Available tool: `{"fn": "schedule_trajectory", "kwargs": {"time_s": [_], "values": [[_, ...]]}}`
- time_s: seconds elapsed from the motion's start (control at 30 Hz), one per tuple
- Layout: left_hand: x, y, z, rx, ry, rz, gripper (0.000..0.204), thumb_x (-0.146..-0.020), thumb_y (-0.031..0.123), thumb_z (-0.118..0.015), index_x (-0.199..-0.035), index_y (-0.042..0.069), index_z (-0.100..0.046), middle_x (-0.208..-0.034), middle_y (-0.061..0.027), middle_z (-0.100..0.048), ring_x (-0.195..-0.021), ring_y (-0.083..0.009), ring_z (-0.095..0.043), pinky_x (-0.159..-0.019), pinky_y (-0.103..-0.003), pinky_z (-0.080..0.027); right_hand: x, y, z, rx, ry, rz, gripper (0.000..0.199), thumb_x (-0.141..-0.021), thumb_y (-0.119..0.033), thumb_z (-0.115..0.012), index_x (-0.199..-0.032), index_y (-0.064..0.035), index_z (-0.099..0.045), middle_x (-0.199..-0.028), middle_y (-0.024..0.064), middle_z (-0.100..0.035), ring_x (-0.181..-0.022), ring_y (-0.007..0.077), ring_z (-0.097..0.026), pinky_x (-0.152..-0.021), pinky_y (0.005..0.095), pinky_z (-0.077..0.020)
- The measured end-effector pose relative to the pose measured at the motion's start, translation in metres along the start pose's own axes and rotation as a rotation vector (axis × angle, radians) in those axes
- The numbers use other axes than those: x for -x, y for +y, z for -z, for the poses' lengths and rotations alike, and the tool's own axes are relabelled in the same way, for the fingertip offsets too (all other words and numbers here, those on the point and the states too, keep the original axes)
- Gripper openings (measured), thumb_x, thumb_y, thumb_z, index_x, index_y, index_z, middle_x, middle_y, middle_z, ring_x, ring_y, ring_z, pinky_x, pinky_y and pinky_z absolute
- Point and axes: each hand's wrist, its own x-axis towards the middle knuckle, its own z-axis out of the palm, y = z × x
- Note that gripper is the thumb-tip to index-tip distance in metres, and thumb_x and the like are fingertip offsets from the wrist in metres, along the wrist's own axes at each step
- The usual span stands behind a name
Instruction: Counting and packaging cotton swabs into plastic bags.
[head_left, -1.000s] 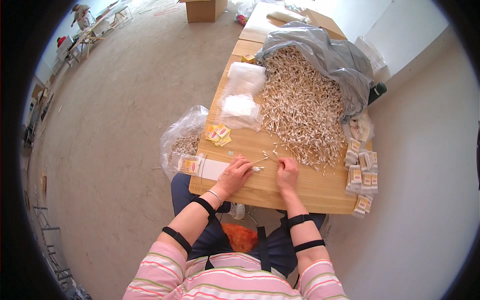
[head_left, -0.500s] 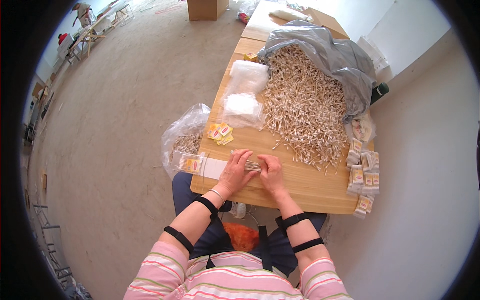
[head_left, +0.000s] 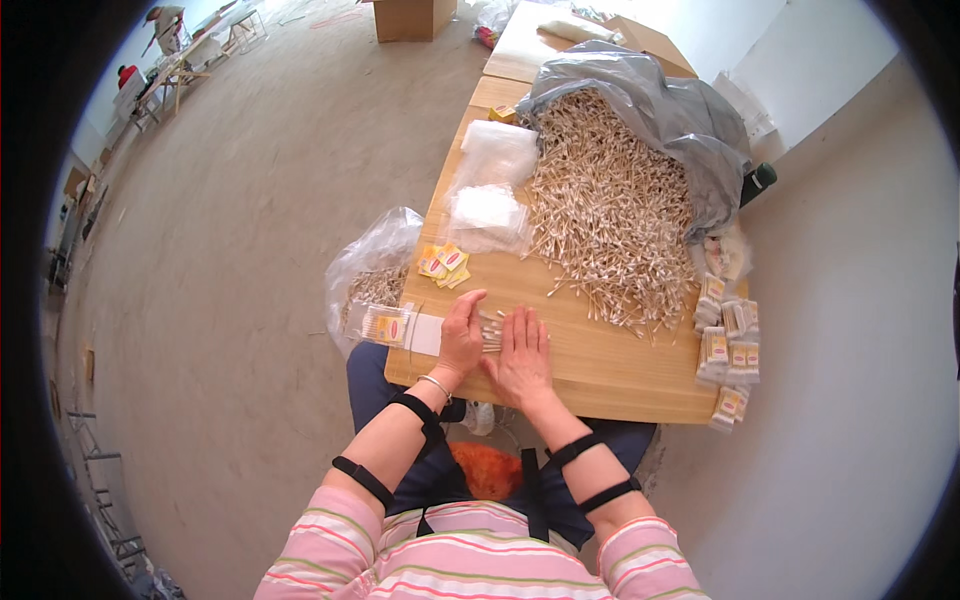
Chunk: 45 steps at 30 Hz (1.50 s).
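My left hand (head_left: 460, 335) and my right hand (head_left: 522, 350) lie side by side on the wooden table (head_left: 610, 375) near its front edge. A small bundle of cotton swabs (head_left: 490, 330) sits between them. The left hand's fingers curl over the bundle. The right hand lies flat with straight fingers, its edge against the swabs. A large pile of loose cotton swabs (head_left: 610, 210) spills from a grey plastic bag (head_left: 670, 110) just beyond the hands.
A clear packet with a yellow-red label (head_left: 385, 325) lies at the table's left edge, with loose yellow labels (head_left: 445, 265) beyond it. Clear bags (head_left: 490, 205) are stacked behind them. Filled packets (head_left: 725, 345) crowd the right edge. A plastic sack (head_left: 375, 265) hangs off the left side.
My hands were apart among a few loose swabs, then came together. They now rest side by side, lower and closer to me, with the small bundle between them.
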Motion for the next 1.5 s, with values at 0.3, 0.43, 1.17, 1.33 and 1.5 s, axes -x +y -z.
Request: {"fn": "schedule_trajectory", "kwargs": {"time_s": [0.3, 0.43, 1.17, 1.33, 1.5], "values": [[0.003, 0.003, 0.001, -0.084, -0.154, -0.110, 0.035, -0.084, -0.001, -0.053, -0.118, 0.000, -0.054, -0.121, -0.0187, -0.055, -0.116, -0.0351, -0.050, -0.099, -0.039, -0.040, 0.000, 0.014, -0.003, -0.071, 0.127, 0.037, 0.083, -0.082, -0.045, -0.060, -0.143, -0.0007, -0.026, -0.151, 0.0202, -0.020, -0.142, 0.0347, -0.014, -0.114, 0.0494, -0.0098], [0.010, 0.020, 0.021, -0.228, -0.346, -0.181, 0.062, -0.076, 0.006, -0.066, -0.132, 0.000, -0.041, -0.137, -0.0197, -0.042, -0.130, -0.0380, -0.036, -0.109, -0.041, -0.030, 0.010, 0.034, 0.001, -0.276, 0.224, -0.066, 0.068, -0.083, -0.027, -0.061, -0.139, -0.0016, -0.033, -0.147, 0.0205, -0.026, -0.140, 0.0358, -0.019, -0.114, 0.0495, -0.0136], [0.007, 0.002, -0.015, 0.396, -0.023, 0.313, 0.039, -0.095, 0.010, -0.044, -0.133, -0.002, -0.046, -0.133, -0.0143, -0.051, -0.125, -0.0217, -0.046, -0.105, -0.031, -0.033, -0.023, 0.019, -0.006, -0.876, 0.382, -0.181, 0.038, -0.084, -0.004, -0.048, -0.122, -0.0020, -0.051, -0.115, 0.0156, -0.055, -0.113, 0.0311, -0.047, -0.105, 0.0392, -0.0306], [0.014, 0.003, -0.015, 0.413, -0.018, 0.317, 0.038, -0.101, 0.019, -0.039, -0.132, -0.001, -0.047, -0.132, -0.0123, -0.051, -0.124, -0.0185, -0.044, -0.106, -0.028, -0.031, -0.025, 0.017, -0.001, -1.134, 0.596, -0.367, 0.039, -0.087, -0.004, -0.045, -0.125, 0.0007, -0.048, -0.123, 0.0175, -0.053, -0.120, 0.0307, -0.045, -0.107, 0.0385, -0.0297], [0.015, 0.010, -0.018, 0.430, -0.044, 0.321, 0.042, -0.102, 0.026, -0.037, -0.132, -0.001, -0.048, -0.132, -0.0120, -0.052, -0.123, -0.0185, -0.045, -0.105, -0.028, -0.031, -0.023, 0.006, -0.005, -1.249, 0.451, -0.215, 0.042, -0.088, -0.005, -0.043, -0.129, 0.0035, -0.044, -0.140, 0.0211, -0.041, -0.134, 0.0337, -0.034, -0.111, 0.0379, -0.0252]]}}
